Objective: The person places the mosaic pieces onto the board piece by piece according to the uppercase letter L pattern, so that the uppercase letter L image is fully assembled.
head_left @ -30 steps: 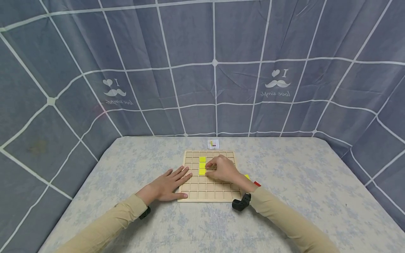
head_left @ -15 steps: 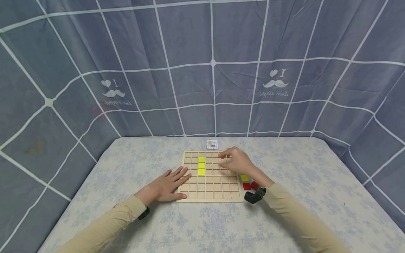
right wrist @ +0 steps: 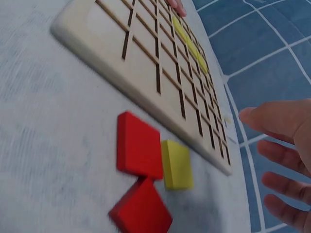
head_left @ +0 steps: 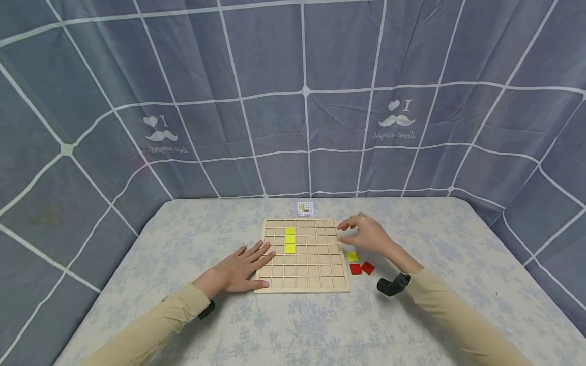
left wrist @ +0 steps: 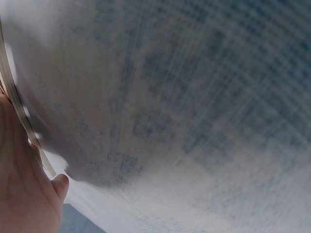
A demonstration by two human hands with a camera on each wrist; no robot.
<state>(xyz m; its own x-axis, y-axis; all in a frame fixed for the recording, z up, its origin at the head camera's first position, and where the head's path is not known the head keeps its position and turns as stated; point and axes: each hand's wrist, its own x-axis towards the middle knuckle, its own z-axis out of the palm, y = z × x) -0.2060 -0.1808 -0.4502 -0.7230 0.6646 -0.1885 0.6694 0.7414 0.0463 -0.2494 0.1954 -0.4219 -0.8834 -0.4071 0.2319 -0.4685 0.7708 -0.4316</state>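
A wooden grid board (head_left: 316, 274) lies on the table, with three yellow square tiles (head_left: 290, 239) in one column of its cells. My left hand (head_left: 240, 268) rests flat on the board's left edge, fingers spread. Past the board's right edge, my right hand (head_left: 368, 235) hovers with thumb and fingers apart and nothing between them. Below it lie a loose yellow tile (head_left: 352, 256) and two red tiles, one beside the board (head_left: 355, 269) and one farther right (head_left: 368, 268). The right wrist view shows the yellow tile (right wrist: 177, 165) against a red tile (right wrist: 139, 145).
Behind the board lies a small printed card (head_left: 305, 209) with a grid and coloured squares. A pale flowered cloth (head_left: 302, 330) covers the table. A blue-grey curtain (head_left: 256, 127) with white lines hangs behind and at both sides.
My right hand has moved right, from beside the yellow column to beyond the board's right edge, uncovering the loose tiles. My left hand has stayed on the board.
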